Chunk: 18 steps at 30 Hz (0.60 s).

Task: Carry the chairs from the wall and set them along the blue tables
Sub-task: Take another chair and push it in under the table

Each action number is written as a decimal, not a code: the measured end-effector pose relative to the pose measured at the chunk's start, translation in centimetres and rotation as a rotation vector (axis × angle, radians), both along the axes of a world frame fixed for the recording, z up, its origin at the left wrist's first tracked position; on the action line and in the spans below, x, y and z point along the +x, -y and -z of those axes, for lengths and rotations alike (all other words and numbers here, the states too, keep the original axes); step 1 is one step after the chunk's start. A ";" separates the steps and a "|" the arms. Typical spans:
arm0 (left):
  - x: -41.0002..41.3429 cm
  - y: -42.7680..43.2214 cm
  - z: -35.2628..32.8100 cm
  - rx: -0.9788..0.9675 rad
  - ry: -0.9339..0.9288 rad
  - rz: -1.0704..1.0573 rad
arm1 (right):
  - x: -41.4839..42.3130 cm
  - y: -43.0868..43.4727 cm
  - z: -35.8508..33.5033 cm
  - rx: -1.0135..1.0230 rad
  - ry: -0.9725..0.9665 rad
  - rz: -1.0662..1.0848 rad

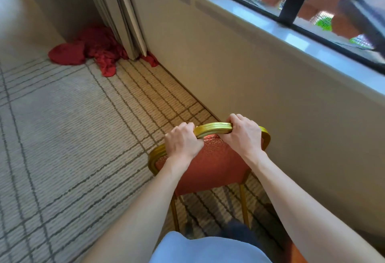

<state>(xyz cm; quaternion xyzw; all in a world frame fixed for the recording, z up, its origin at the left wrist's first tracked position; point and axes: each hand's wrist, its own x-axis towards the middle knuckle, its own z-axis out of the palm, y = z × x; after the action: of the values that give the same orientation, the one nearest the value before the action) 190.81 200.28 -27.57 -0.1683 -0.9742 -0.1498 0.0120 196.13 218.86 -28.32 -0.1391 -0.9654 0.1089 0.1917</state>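
Observation:
A banquet chair [210, 162] with a gold frame and red patterned upholstery stands just in front of me, close to the beige wall under the window. Its curved gold top rail runs between my hands. My left hand [182, 142] is closed around the rail's left part. My right hand [242, 133] grips the rail's right part. Two gold legs show below the red back; the seat is hidden. No blue table is in view.
The beige wall [260, 75] with a white sill and dark-framed window runs along the right. A heap of red cloth [91, 48] lies in the far corner beside folded partition panels [125, 13]. Grey plaid carpet [62, 137] stretches to the left.

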 end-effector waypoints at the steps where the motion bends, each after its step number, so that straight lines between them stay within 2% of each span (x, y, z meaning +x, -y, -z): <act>1: -0.2 0.1 0.0 0.000 -0.002 0.005 | -0.2 0.1 -0.1 -0.002 -0.009 0.007; 9: -2.1 -0.5 0.3 0.078 -0.135 -0.008 | -3.2 -1.9 -0.2 0.061 -0.002 -0.162; 18: -6.2 -2.4 -0.3 0.073 -0.166 -0.227 | -8.7 -3.3 -0.1 0.031 0.018 -0.202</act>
<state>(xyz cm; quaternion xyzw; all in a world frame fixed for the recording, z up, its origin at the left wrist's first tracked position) 184.66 202.69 -27.27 -0.0681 -0.9765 -0.1684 0.1157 187.41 222.19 -28.19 -0.0390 -0.9778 0.1114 0.1730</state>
